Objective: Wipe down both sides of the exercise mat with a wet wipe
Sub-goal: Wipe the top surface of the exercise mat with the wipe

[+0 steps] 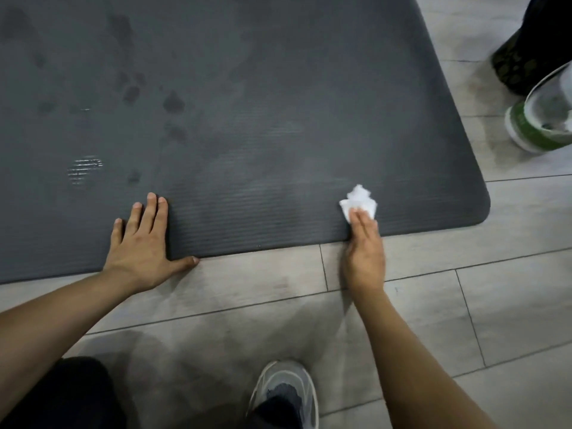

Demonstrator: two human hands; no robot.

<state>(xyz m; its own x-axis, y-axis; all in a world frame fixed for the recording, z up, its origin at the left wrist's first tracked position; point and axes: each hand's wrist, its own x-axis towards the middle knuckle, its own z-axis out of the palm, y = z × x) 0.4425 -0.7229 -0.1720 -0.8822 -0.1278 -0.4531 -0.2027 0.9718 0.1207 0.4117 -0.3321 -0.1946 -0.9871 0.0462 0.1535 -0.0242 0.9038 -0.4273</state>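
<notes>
A dark grey ribbed exercise mat (247, 103) lies flat on the floor and fills the upper left of the view, with darker damp patches and streaks across it. My left hand (140, 243) rests flat on the mat's near edge, fingers straight, thumb along the edge on the floor. My right hand (363, 249) presses a crumpled white wet wipe (359, 201) onto the mat near its near right corner, with straight fingers lying on top of the wipe.
Light grey plank flooring (433, 305) runs below and to the right of the mat. A green-and-white wipe canister (538, 131) with an open clear lid sits at the right edge. A dark camouflage-patterned object (513, 63) sits above it. My grey shoe (284, 394) is at the bottom.
</notes>
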